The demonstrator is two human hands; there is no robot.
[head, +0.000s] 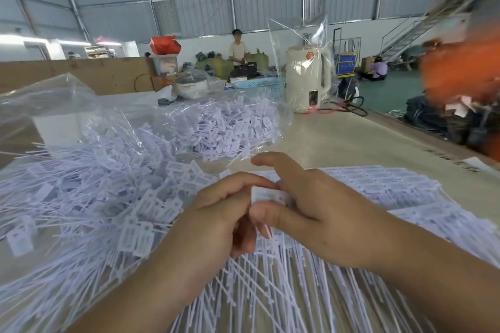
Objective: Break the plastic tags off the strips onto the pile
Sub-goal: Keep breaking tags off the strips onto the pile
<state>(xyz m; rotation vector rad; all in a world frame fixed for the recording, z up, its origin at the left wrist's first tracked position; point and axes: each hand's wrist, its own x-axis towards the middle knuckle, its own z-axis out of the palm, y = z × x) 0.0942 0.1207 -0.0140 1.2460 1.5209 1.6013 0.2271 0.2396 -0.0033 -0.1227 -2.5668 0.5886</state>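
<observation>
Both hands, left hand [216, 213] and right hand [311, 208], pinch 1 tag [266, 196] at frame centre. Loose pile [89, 197] fills the left; many strips [378, 184] remain lower right.

From where I stand I count two hands, the left hand [216, 213] and the right hand [311, 205], which pinch together one white tag [266, 195]. The loose tags in the pile [89, 197] and in the one clear plastic bag [167, 116] are too many to count, and the strips [378, 184] lie in rows that I cannot number. On the table [351, 138] stand one cream electric kettle [307, 78], one lidded pot [190, 85] and one blue basket [259, 85], and behind it I see two people: one standing person [238, 48] and one sitting person [377, 70].
</observation>
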